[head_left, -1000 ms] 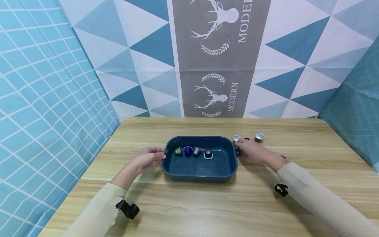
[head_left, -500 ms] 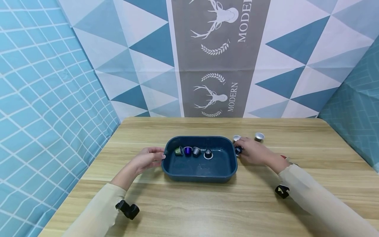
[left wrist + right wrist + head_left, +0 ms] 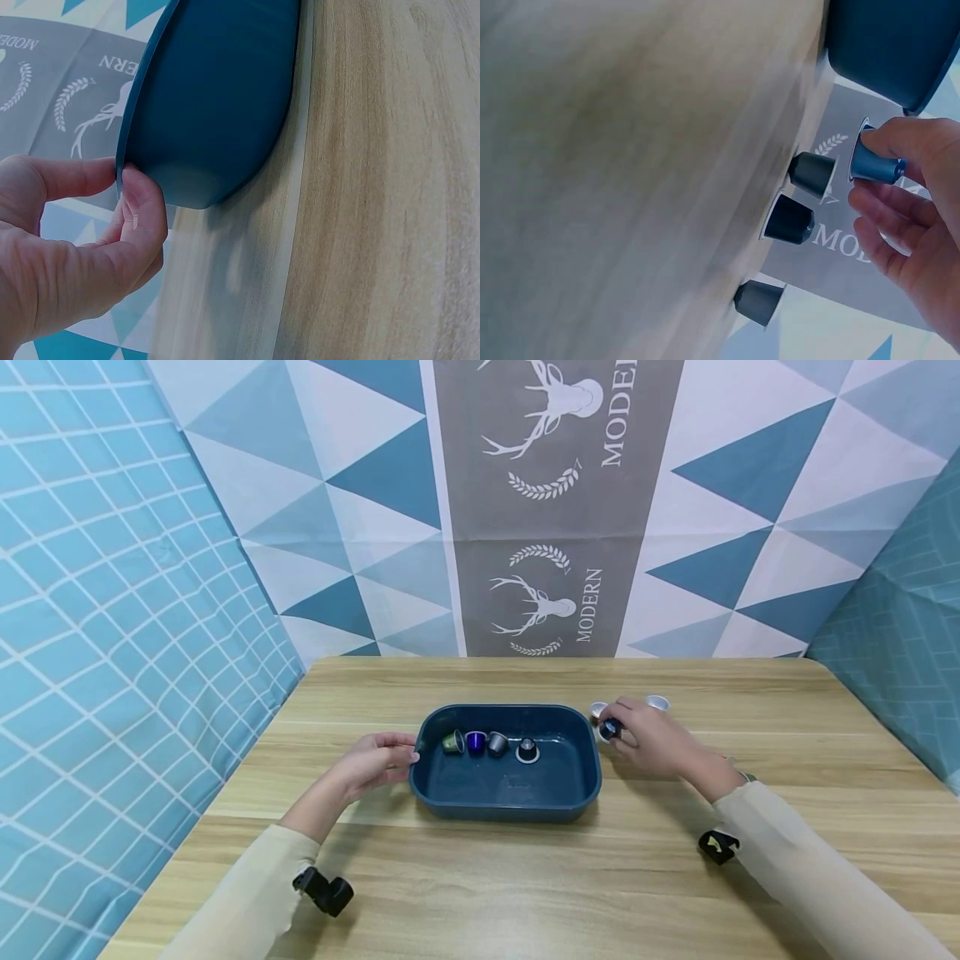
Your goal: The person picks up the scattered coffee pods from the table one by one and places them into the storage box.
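A dark blue plastic basin point(image 3: 506, 812) stands on the table. Its left rim is pinched between the thumb and fingers of my left hand point(image 3: 375, 763); the left wrist view shows the grip on the edge. Just off the basin's right side, my right hand point(image 3: 654, 742) holds a blue coffee capsule point(image 3: 876, 165) between thumb and fingers, raised off the table. Inside the basin lie a green capsule point(image 3: 453, 742), a purple capsule point(image 3: 476, 743), a grey capsule point(image 3: 498, 744) and a black capsule point(image 3: 528, 749) standing on its rim.
Beyond my right hand, the right wrist view has a dark grey capsule point(image 3: 812, 172), a black capsule point(image 3: 788, 219) and another grey capsule point(image 3: 760, 301) on the wooden table point(image 3: 480, 885). My right hand hides the black one in the head view. Patterned cloth point(image 3: 390, 527) hangs behind the table.
My right hand has picked up the blue capsule from beside the basin and lifted it slightly. My left hand and the basin have stayed still.
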### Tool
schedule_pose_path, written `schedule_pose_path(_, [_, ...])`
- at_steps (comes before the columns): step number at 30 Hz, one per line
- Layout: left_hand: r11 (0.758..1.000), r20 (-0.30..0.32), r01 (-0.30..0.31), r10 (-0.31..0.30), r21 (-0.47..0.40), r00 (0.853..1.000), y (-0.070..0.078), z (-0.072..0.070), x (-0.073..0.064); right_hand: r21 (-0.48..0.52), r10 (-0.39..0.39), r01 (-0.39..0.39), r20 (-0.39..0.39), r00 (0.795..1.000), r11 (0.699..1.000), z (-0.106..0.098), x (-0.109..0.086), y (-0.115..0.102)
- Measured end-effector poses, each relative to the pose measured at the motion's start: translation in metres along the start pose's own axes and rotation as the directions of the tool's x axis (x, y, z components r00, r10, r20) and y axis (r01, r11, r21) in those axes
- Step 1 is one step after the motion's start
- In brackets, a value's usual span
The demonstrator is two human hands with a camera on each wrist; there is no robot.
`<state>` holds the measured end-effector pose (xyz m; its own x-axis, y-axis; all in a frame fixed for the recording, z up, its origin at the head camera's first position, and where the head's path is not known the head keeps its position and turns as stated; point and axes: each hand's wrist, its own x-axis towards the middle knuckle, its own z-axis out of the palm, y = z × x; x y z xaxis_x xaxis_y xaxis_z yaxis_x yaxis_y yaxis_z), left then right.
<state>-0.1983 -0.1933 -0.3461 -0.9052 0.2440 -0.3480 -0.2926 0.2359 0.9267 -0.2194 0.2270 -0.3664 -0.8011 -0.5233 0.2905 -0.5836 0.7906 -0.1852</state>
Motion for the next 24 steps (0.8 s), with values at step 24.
schedule_pose_path(24, [1.0,-0.004,-0.004,0.005,0.011,1.0,-0.001,0.0,0.001,-0.077,-0.135,0.127,-0.108,0.985,0.989,-0.012,0.005,-0.007])
